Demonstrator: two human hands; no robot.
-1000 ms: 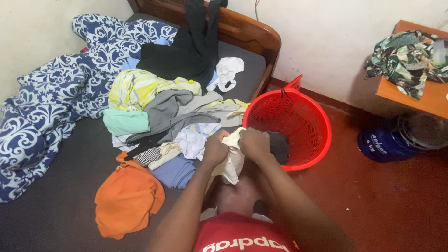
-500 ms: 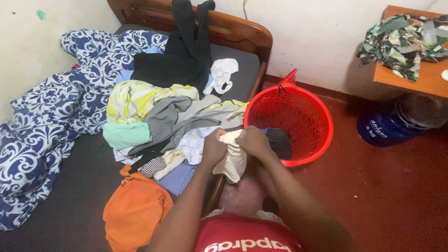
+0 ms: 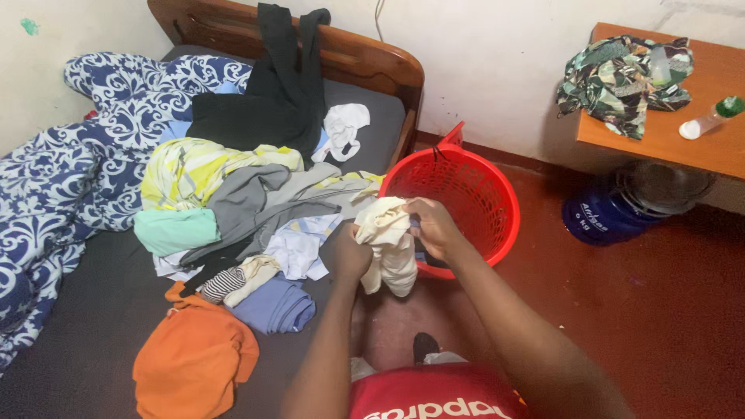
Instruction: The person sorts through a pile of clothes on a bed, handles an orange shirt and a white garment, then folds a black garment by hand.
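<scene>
The cream cloth (image 3: 390, 240) sits bunched between both hands, in front of the person's chest, over the gap between the edge of the bed (image 3: 93, 341) and the red basket (image 3: 454, 203). Its long axis runs roughly up and down: the top is gathered into a wad level with the knuckles, and the loose end hangs below them toward the knee. The left hand (image 3: 351, 256) is closed on the cloth's left side, fist-like, with the forearm rising almost straight up from the lower edge of the view. The right hand (image 3: 433, 227) grips the upper right part of the wad, fingers curled round it, and lies just over the near rim of the basket, so it is the hand nearer to the basket; the left is nearer to the bed. The right forearm comes in on a slant from the lower right. The two hands are close together with only the cloth between them. On the bed to the left lies a heap of clothes (image 3: 256, 202), with an orange garment (image 3: 194, 361) near the foot and a blue patterned cover (image 3: 70, 178) against the wall. To the right, well apart, a worktop (image 3: 683, 132) carries a leafy-print cloth (image 3: 621, 77).
</scene>
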